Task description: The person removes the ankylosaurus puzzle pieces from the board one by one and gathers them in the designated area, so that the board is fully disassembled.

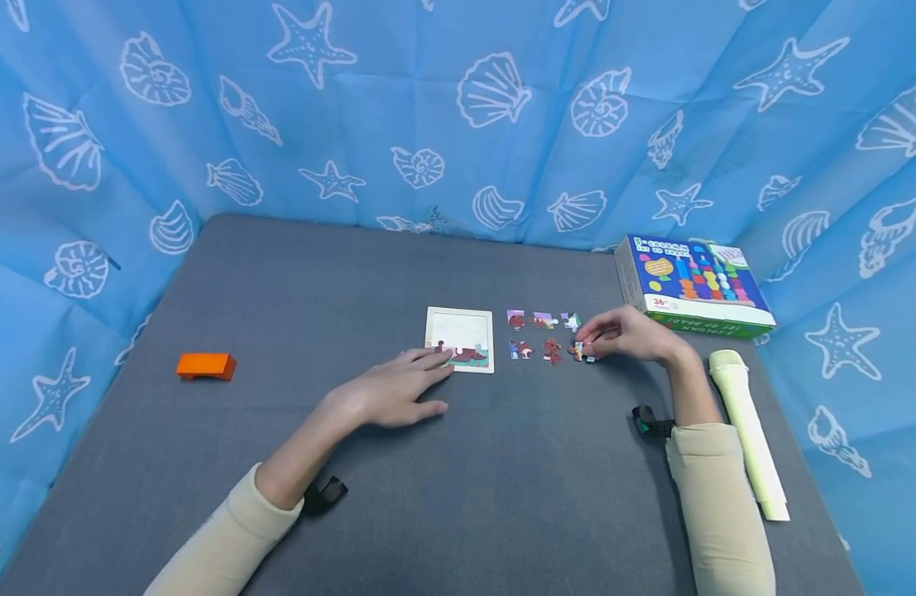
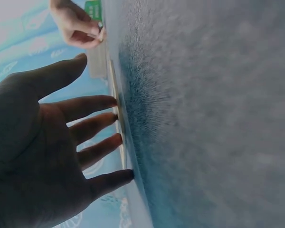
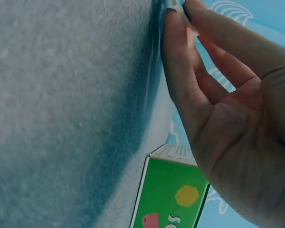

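My left hand (image 1: 401, 387) lies with fingers spread, its fingertips on the lower left edge of a pale square puzzle tray (image 1: 460, 311). Brown and teal pieces (image 1: 468, 356) lie along the tray's lower side. In the left wrist view the left hand (image 2: 52, 137) has straight fingers touching the tray's edge. My right hand (image 1: 629, 335) pinches a puzzle piece (image 1: 579, 351) between thumb and fingers; the right wrist view shows the right hand (image 3: 237, 109) with this thin piece (image 3: 180, 12) at its fingertips. Several loose pieces (image 1: 552, 350) lie in two rows between tray and right hand.
A blue and green toy box (image 1: 699, 285) stands at the back right of the grey table (image 1: 502, 497). A pale green, tube-shaped object (image 1: 750, 434) lies beside the right forearm. An orange block (image 1: 206, 366) is at the far left. A blue patterned curtain (image 1: 353, 124) surrounds the table.
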The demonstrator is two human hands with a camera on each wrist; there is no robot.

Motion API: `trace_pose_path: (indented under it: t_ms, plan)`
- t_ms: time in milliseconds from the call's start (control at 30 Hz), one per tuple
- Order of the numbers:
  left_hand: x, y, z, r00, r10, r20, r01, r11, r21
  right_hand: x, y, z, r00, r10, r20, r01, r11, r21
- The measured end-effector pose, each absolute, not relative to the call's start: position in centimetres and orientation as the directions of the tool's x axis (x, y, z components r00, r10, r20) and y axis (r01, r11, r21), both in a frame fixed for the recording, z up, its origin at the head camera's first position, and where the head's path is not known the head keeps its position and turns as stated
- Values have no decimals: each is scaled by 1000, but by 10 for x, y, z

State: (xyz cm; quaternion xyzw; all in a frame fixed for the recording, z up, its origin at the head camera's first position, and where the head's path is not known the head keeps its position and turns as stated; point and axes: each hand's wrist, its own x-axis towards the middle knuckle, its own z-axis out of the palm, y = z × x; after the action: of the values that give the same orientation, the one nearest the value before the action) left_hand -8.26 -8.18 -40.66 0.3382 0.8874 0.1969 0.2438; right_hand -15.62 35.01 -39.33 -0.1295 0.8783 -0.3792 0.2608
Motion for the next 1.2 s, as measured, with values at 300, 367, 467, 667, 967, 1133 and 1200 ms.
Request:
trace_pose_path:
  t_ms: [300, 367, 467, 667, 967, 1133, 1200]
  plan:
    - [-70, -86, -405, -637, 717, -284, 535, 676, 507, -157, 346, -387, -837, -404, -368, -86, 763, -641]
    - [-66, -85, -402, -641, 708, -296, 535, 689, 489, -156, 341, -383, -852, -380, -360, -90, 784, -614]
    - [-60, -79, -398, -649, 700, -298, 548, 702, 455, -157, 333, -377, -867, -375, -328, -105, 781, -615]
    - [-46, -59, -396, -680, 674, -288, 563, 732, 383, -162, 305, -377, -850, -475, -229, -200, 691, -694]
    - [-35, -34, -400, -746, 605, -276, 510, 787, 347, -170, 243, -392, -803, -565, -191, -229, 588, -776]
    - [-33, -24, -402, -765, 566, -307, 479, 819, 317, -173, 207, -401, -750, -625, -215, -217, 539, -814]
    - [-33, -22, -403, -774, 552, -309, 473, 830, 297, -175, 193, -404, -720, -658, -223, -218, 518, -827]
